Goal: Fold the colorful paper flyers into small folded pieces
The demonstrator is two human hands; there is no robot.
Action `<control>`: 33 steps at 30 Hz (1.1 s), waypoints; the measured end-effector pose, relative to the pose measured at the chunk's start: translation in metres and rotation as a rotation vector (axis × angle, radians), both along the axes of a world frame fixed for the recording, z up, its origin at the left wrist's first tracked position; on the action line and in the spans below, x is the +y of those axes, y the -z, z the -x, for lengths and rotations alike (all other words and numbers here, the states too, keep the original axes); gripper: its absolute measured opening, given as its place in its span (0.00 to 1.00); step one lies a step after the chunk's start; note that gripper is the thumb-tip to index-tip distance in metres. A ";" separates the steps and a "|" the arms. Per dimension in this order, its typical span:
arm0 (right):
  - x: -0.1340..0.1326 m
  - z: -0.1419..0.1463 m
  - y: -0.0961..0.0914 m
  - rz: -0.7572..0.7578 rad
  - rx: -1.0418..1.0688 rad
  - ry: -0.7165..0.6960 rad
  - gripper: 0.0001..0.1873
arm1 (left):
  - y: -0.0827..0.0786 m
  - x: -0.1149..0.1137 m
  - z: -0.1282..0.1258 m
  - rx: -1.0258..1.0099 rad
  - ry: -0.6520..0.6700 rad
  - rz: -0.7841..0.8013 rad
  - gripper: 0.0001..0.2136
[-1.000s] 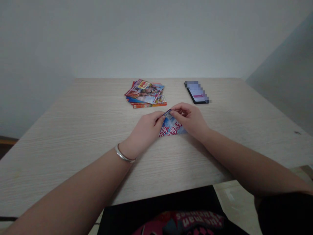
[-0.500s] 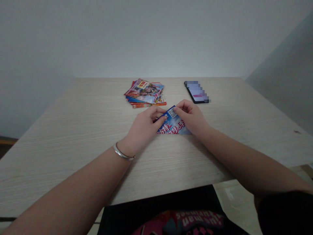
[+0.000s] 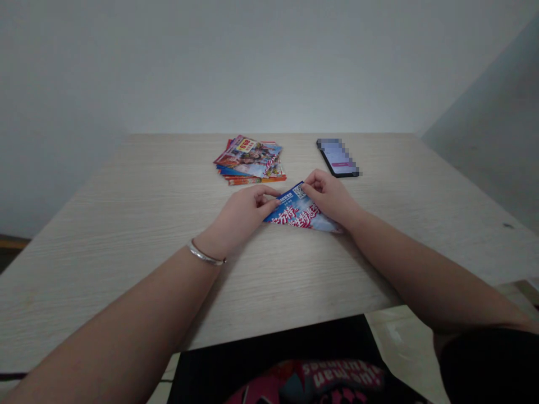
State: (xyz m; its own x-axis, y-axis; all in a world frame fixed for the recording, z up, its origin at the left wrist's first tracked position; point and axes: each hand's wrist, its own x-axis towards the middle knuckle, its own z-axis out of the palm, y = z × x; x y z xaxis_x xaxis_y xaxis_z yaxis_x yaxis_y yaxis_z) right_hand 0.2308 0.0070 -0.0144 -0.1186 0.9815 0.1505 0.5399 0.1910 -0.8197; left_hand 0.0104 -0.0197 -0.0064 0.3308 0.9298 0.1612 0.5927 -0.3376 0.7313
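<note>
Your left hand (image 3: pixel 238 220) curled, fingertips gripping blue printed leaflet (image 3: pixel 295 215) at left edge. Your right hand (image 3: pixel 329 196) pinching its top edge beside QR code (image 3: pixel 299 192). Leaflet on wooden table (image 3: pixel 160 224), between hands. Stack of colourful leaflets (image 3: pixel 248 160) at 10 o'clock, phone (image 3: pixel 338 157) at 1 o'clock. Silver bangle (image 3: pixel 205 256) on left wrist.

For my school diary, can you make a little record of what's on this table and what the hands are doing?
left hand: fingertips at the edge of the blue leaflet
right hand: fingers on the leaflet's top corner, beside the QR code
left wrist: silver bangle
farther back: stack of colourful leaflets, with a phone to its right
phone screen: blurred, cannot read it
surface: pale wood-grain table
</note>
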 end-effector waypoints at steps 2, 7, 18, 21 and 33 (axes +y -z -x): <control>0.002 0.001 0.002 0.012 -0.015 0.007 0.11 | -0.001 -0.001 0.000 0.101 0.028 -0.187 0.12; 0.008 0.003 0.007 0.021 -0.062 0.014 0.11 | 0.002 -0.009 -0.006 0.360 0.362 -0.452 0.13; 0.021 -0.002 0.013 0.022 -0.184 0.021 0.07 | 0.017 -0.017 -0.015 0.620 0.484 -0.350 0.27; 0.025 -0.003 0.015 -0.008 -0.236 0.026 0.06 | 0.011 -0.022 -0.015 0.638 0.457 -0.332 0.29; 0.032 -0.003 0.017 -0.007 -0.229 0.031 0.05 | -0.002 -0.052 -0.029 0.789 0.306 -0.320 0.30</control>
